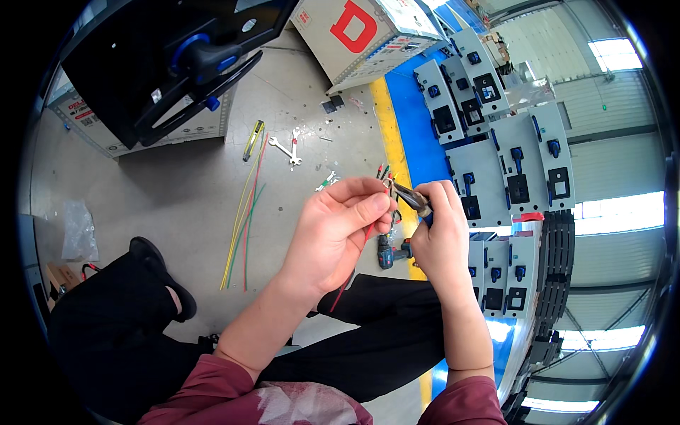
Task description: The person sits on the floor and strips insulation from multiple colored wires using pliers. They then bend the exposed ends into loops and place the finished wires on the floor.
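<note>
In front of my lap, my left hand (338, 225) pinches a thin red wire (352, 275) between thumb and fingers. The wire's long end hangs down past my wrist. Closed around the handles of a pair of pliers (408, 194), my right hand (440, 230) points the jaws left, at the fingertips of my left hand. A small metal piece shows at the jaws, but its kind is too small to make out. Several dark, coloured wire tips (383, 172) stand just beyond the fingertips. Whether the jaws grip the red wire is hidden.
On the grey floor lie yellow, red and green wires (244, 227), a utility knife (253, 140) and wrenches (286, 150). A cordless drill (387, 253) lies beyond my hands. A black panel with a handle (191, 64) rises at the upper left. Grey cabinets (528, 159) stand along the right.
</note>
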